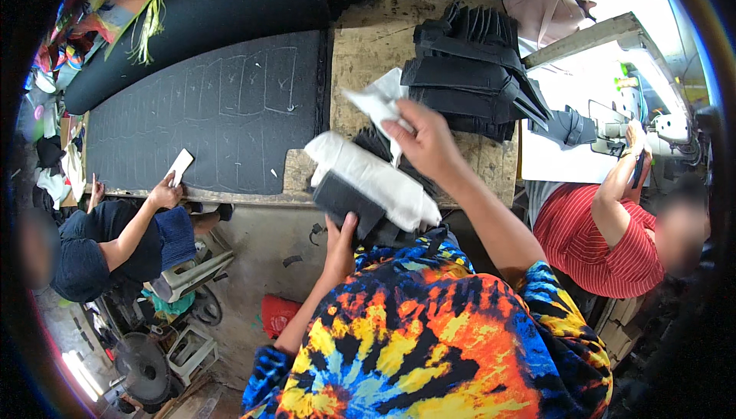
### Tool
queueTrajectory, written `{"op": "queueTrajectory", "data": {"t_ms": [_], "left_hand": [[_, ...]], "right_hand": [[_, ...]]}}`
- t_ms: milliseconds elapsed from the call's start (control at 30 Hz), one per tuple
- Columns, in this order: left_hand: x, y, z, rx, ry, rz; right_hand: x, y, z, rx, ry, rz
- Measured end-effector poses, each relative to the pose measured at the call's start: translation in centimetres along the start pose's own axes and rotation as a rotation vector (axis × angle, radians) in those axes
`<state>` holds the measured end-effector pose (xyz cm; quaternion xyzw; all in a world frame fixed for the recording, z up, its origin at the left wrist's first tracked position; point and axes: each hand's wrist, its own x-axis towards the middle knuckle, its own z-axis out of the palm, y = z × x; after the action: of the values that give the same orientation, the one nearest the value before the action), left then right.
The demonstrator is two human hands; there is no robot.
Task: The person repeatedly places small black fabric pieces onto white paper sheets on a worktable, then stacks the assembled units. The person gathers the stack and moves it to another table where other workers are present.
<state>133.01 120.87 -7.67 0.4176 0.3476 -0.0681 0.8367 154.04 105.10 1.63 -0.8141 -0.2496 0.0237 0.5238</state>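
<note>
My right hand (428,137) pinches a thin white sheet of cloth-like material (379,101), lifted over the wooden table (368,36). My left hand (340,244) is closed on the near edge of a dark grey fabric piece (346,198), its thumb on top. Against that piece lies a long white bundle (376,177), soft and creased, reaching toward my body at the table's front edge. More dark pieces (373,143) show partly behind the bundle. What lies under the bundle is hidden.
Stacked black cut pieces (475,74) stand at the far right of the table. On the left lies marked dark fabric (207,112), beside a large black roll (230,13). A person at left holds a white card-like piece (181,166). Another works at a sewing machine (613,128).
</note>
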Motion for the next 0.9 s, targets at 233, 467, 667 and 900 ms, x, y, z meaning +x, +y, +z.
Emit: {"op": "queueTrajectory", "data": {"t_ms": [233,467,667,900], "left_hand": [[4.8,3.5,8.6,0.043,0.045,0.002],[7.8,1.7,7.1,0.036,-0.102,0.032],[8.5,0.3,4.1,0.180,-0.033,0.074],[8.1,2.0,5.0,0.284,0.089,0.144]], "right_hand": [[2.8,-7.1,-6.9,0.116,0.072,-0.110],[-1.8,-8.8,-3.2,-0.029,-0.476,-0.086],[-4.7,-10.9,-1.5,0.429,-0.905,-0.059],[2.8,-7.9,-5.5,0.342,-0.031,0.010]]}}
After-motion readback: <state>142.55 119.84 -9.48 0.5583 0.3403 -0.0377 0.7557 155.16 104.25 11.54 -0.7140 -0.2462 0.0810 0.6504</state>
